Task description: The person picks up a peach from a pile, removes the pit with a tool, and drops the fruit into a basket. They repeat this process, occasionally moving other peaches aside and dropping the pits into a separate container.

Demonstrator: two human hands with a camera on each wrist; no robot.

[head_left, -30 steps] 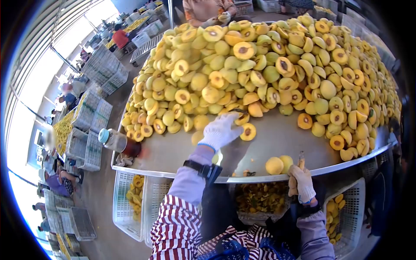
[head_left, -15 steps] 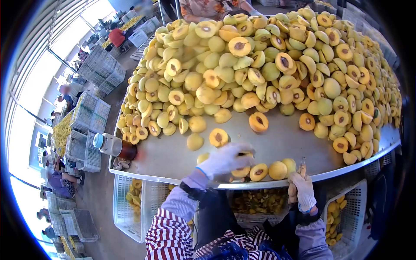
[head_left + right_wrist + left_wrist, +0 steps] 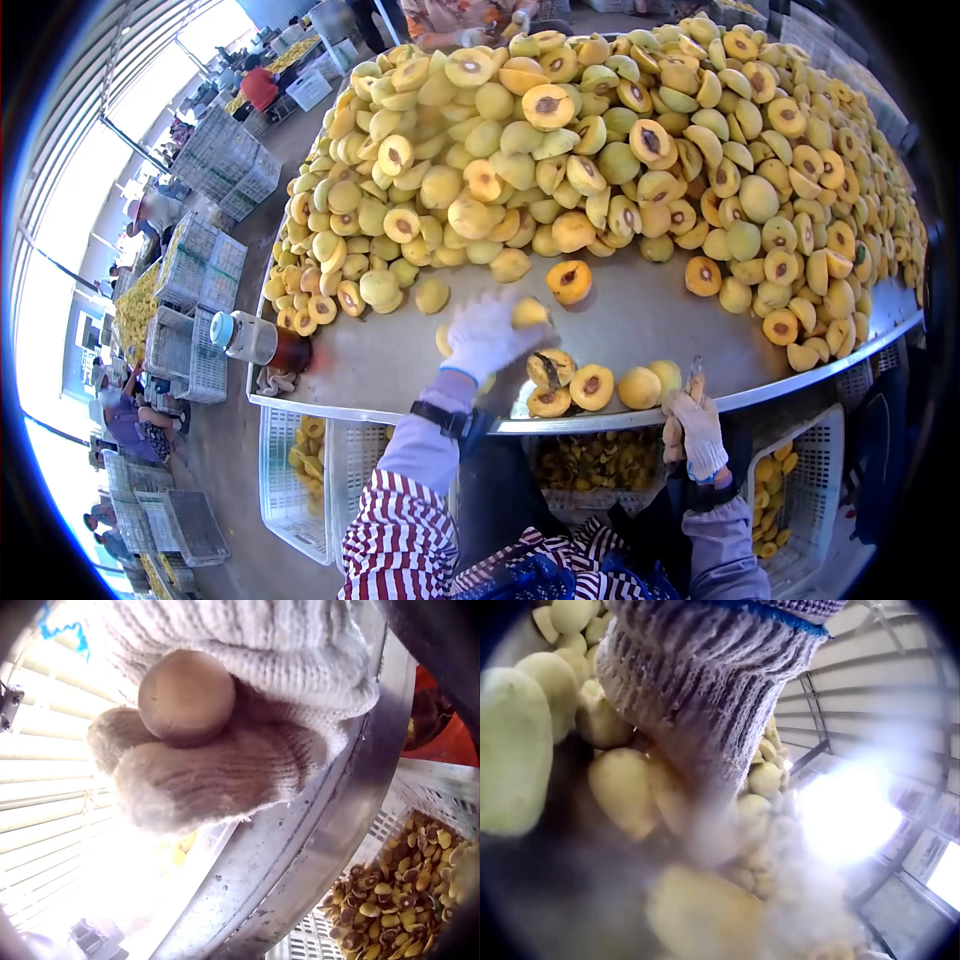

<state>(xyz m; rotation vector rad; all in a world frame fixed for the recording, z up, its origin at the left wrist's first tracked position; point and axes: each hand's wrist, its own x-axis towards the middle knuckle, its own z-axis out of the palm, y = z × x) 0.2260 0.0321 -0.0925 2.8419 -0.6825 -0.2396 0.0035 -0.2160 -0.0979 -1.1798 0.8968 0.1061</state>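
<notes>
My gloved left hand (image 3: 490,330), blurred, reaches low over the metal tabletop with its fingers spread. A peach half (image 3: 531,312) lies at its fingertips and another (image 3: 443,340) beside its outer edge. In the left wrist view, peach halves (image 3: 626,791) surround the glove. My gloved right hand (image 3: 697,430) stays at the table's front edge, fingers curled around a slim tool (image 3: 697,378) whose metal tip points up. The handle's round end (image 3: 187,697) shows in the right wrist view. Left of that hand, several halves (image 3: 592,386) line the front edge, one with a dark patch.
A large heap of peach halves (image 3: 640,150) covers the table's far side. A bottle (image 3: 262,340) with dark liquid lies at the left edge. White crates (image 3: 295,490) stand below, one with pits and scraps (image 3: 397,892). Another person (image 3: 470,20) works opposite.
My left hand went from the heap's edge toward the front edge, then back up and left. More halves now lie at the front edge. My right hand stayed nearly still with the tool.
</notes>
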